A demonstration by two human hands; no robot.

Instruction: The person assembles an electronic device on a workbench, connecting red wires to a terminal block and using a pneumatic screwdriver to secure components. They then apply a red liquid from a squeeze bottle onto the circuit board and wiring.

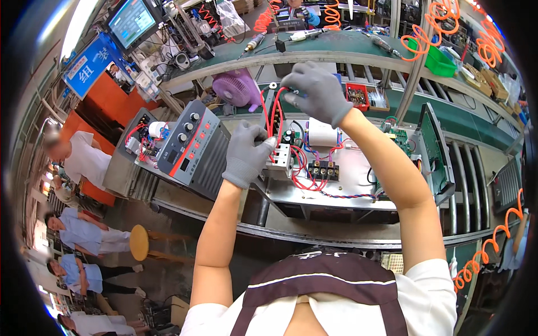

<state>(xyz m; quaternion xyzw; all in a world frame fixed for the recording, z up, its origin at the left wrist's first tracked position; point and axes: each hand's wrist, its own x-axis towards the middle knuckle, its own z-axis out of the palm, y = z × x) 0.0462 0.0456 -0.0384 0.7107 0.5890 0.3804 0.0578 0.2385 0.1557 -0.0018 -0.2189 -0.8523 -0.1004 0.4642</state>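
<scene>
My left hand, in a grey glove, is closed beside a white circuit breaker, its thumb and fingers pinching red wires just above it. My right hand, also gloved in grey, is raised beyond the breaker, its bent fingers closed at the upper end of a red wire. The wires loop up from the breaker between both hands. An opened metal chassis lies in front of me, bearing a white cylinder, a black terminal block and an upright green circuit board panel.
A grey machine with a knobbed panel stands to the left. A purple fan, a red parts bin and a green bin are beyond the chassis. Orange coiled hoses hang above. Rollers run at the right; other people stand at the left.
</scene>
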